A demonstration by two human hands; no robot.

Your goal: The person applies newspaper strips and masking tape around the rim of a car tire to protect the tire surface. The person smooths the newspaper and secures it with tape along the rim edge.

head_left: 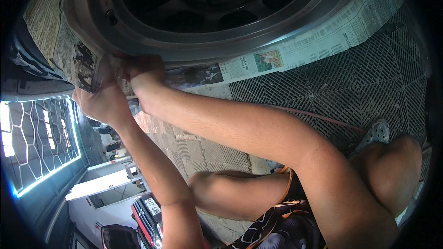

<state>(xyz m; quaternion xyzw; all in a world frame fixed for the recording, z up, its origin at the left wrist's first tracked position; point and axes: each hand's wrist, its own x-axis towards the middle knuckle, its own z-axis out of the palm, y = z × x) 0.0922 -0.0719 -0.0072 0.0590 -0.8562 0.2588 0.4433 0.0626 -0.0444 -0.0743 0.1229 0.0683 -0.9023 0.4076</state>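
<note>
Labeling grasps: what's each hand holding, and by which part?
Both the left hand and the right hand pinch the newspaper at its edge beside the wheel rim; the exact grip is hidden by the knuckles.

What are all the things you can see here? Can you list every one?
wheel: one, dark grey rim with a black centre, top of the picture
newspaper: several sheets, whitish with print and small pictures, tucked round the wheel's rim
floor mat: one, grey grid, right side under the wheel
hose: one, reddish, thin, lying across the mat
shoe: one, grey with holes, at right
vehicle: one, red front, bottom left, far off
hexagon lights: one bright panel, white, left edge
left hand: one, pressed on the newspaper at the wheel's edge
right hand: one, fingers on the newspaper beside the left hand
</note>
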